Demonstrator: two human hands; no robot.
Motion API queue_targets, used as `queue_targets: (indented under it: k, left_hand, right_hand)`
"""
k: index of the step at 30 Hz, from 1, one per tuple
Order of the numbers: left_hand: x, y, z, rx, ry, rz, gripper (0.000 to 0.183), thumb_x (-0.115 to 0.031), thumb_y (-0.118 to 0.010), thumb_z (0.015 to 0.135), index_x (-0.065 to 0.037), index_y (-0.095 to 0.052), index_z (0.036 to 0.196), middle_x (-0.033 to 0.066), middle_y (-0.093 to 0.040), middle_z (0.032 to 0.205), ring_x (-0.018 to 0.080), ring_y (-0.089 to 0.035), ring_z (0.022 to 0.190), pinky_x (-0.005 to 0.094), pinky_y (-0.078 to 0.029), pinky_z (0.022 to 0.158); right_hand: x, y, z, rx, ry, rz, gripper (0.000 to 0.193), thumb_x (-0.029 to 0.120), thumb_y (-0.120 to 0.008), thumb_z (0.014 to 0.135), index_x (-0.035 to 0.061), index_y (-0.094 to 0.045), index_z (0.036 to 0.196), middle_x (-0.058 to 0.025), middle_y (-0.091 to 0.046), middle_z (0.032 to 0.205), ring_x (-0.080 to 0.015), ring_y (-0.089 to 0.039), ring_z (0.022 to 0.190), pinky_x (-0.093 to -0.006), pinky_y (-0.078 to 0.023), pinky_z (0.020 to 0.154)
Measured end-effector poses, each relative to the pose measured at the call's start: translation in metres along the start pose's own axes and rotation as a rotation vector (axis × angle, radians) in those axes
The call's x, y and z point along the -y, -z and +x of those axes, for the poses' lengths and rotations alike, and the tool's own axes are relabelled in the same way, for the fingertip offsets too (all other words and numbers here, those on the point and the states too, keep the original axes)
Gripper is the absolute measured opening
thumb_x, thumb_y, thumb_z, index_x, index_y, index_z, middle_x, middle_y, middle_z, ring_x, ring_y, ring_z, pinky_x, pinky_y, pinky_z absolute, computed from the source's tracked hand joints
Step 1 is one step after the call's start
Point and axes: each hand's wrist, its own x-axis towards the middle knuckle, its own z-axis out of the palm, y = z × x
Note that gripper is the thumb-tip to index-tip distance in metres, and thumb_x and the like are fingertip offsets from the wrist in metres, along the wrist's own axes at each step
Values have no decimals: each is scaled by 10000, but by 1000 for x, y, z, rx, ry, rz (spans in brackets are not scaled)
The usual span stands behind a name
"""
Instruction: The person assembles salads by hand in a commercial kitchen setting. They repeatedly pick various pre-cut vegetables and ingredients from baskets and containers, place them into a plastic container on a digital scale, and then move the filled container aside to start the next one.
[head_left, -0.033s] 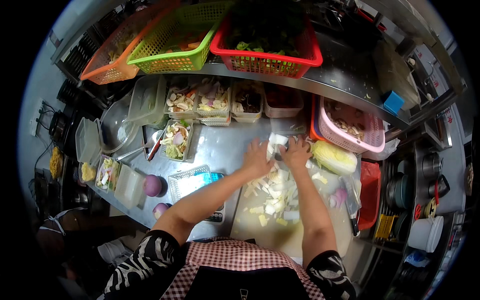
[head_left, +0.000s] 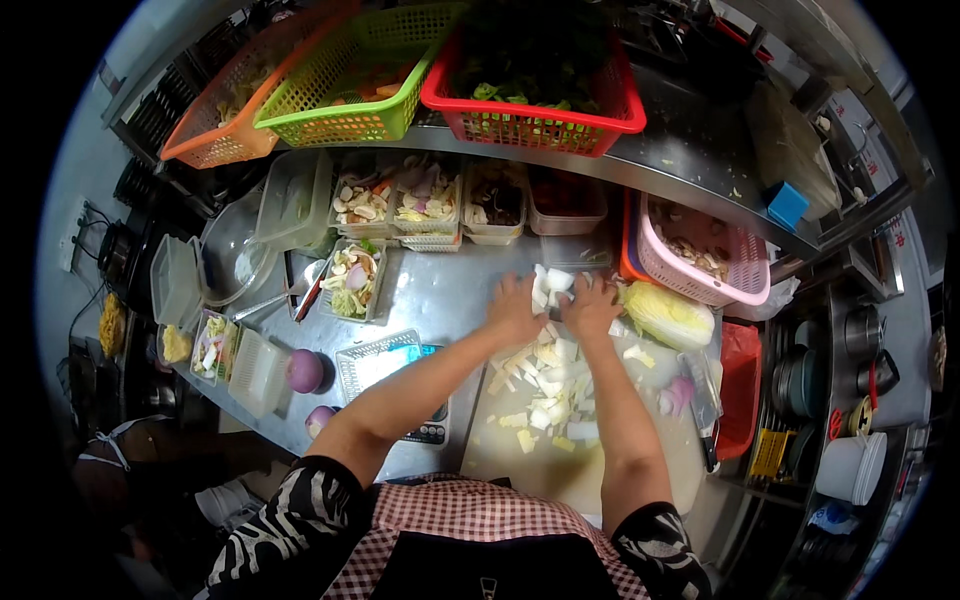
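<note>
Both my hands are at the far end of a pale cutting board (head_left: 530,472), on either side of a small heap of white cut cabbage pieces (head_left: 552,285). My left hand (head_left: 513,312) touches the heap's left side, fingers spread and bent. On its right side is my right hand (head_left: 592,308), also with fingers apart; their undersides are hidden. More chopped cabbage (head_left: 550,385) lies scattered between my forearms. Just right of my right hand rests a cut head of napa cabbage (head_left: 668,314). A knife (head_left: 708,425) lies along the board's right edge, near a piece of purple onion (head_left: 676,396).
Left of the board stand a scale (head_left: 432,430) with a white basket (head_left: 375,368) and two purple onions (head_left: 304,371). Containers of cut vegetables (head_left: 425,205) line the back beneath a shelf with a red basket (head_left: 540,122). A pink basket (head_left: 705,250) sits at the right.
My left fingers have shifted slightly left and curled a little. More of the white pieces between my hands shows. The right hand has hardly moved.
</note>
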Motion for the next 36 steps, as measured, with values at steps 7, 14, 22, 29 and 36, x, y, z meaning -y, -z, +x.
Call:
queue_targets:
  k: [7,14,22,29,36]
  left_hand:
    - [-16,0,43,359,-199,75,805,-330,-759,784,-83,-402,1462,163,-469,1412,409,-448,1298,481,-387,1096]
    - [-31,-35,-6,126,-334,-191,614,-124,-707,766,-58,-520,1347,195,-539,1298,411,-475,1263,462,-398,1077]
    - [-9,-18,-104,145,-580,-220,619,-30,-681,697,-45,-550,1302,192,-530,1261,403,-484,1182,474,-413,1031]
    - [-10,-8,-67,-51,-185,14,696,-211,-739,771,-99,-472,1404,207,-424,1378,417,-413,1282,498,-413,1048]
    - [30,-15,-49,-4,53,79,816,-410,-733,826,-109,-388,1501,205,-370,1456,419,-367,1335,576,-424,1023]
  right_hand:
    - [1,51,-24,182,27,62,581,371,-789,765,203,-609,1291,-115,-503,1351,-397,-427,1291,-551,-431,994]
    - [-47,47,-23,284,394,735,541,82,-806,684,105,-600,1183,-142,-587,1159,-358,-549,1107,-410,-470,958]
    - [-50,116,-95,606,605,542,753,299,-807,809,139,-485,1470,-157,-544,1398,-361,-448,1331,-424,-353,1143]
    - [-14,51,-27,210,148,213,574,472,-757,825,275,-599,1341,-87,-461,1453,-355,-374,1369,-637,-312,1077]
    - [-41,36,-35,228,154,71,345,387,-693,886,205,-672,1179,-79,-516,1406,-333,-401,1367,-640,-396,992]
